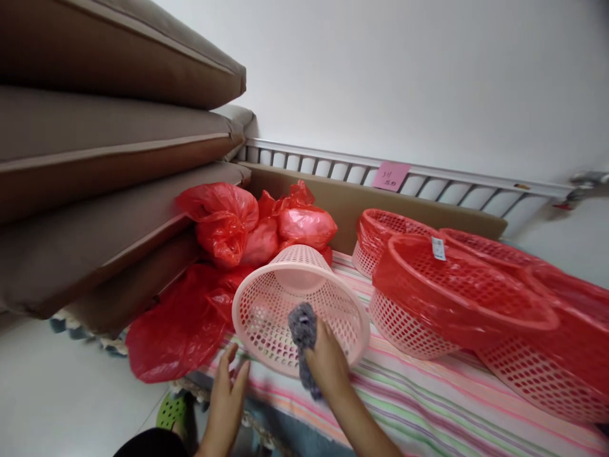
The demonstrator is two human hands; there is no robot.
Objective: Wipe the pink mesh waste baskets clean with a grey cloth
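Clutching a fuzzy grey cloth (303, 327) in curled fingers, the right hand (328, 362) is at the mouth of a pale pink basket (259, 317). That basket lies tipped on its side, mouth facing near, mid-scene on a striped cloth (404, 395). The left hand (226, 397) has its fingers spread just beside the rim's near left. Knotted red bags (307, 223) crowd behind the basket, and a loose red bag (176, 330) droops over the edge at left. Baskets lined in red plastic (409, 324) fill the right side. Thick brown cushions (118, 120) are stacked at far left; beyond, a brown panel (349, 219) leans before a white radiator (323, 167) bearing a pink note (391, 176), against a white wall (404, 82). Pale floor (95, 381) shows near left, with a green clog (170, 410).
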